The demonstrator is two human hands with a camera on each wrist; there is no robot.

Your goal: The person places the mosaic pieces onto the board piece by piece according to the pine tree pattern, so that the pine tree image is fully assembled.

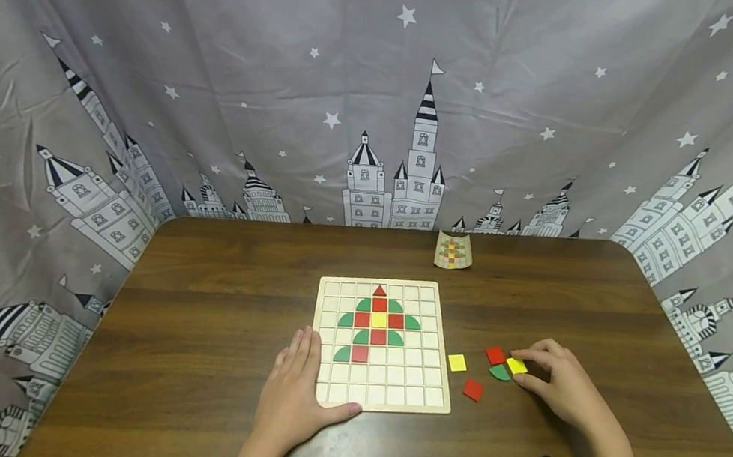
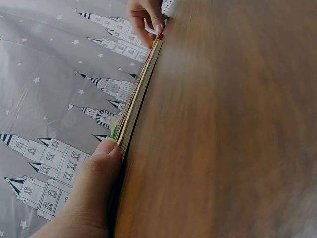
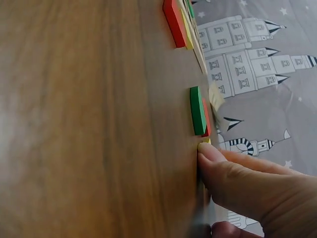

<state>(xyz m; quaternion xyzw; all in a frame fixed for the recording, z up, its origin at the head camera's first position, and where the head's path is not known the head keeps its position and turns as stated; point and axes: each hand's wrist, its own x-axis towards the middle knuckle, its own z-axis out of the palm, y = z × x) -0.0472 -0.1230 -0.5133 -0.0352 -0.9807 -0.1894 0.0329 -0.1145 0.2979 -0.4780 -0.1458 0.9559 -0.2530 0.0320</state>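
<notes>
A pale wooden grid board lies on the table, bearing a tree-like pattern of red, green and yellow tiles. My left hand rests at its near left corner, fingers straight along the left side and thumb on the near edge. To the right of the board, my right hand pinches a yellow square tile between thumb and fingers. Beside that tile are a red square tile and a green quarter-circle tile. The right wrist view shows the thumb on the yellow tile, mostly hiding it.
Another yellow square and a red square lie between the board and my right hand. A small pattern card with curled edges is at the table's far edge. Behind the wooden table hangs a grey castle-print curtain.
</notes>
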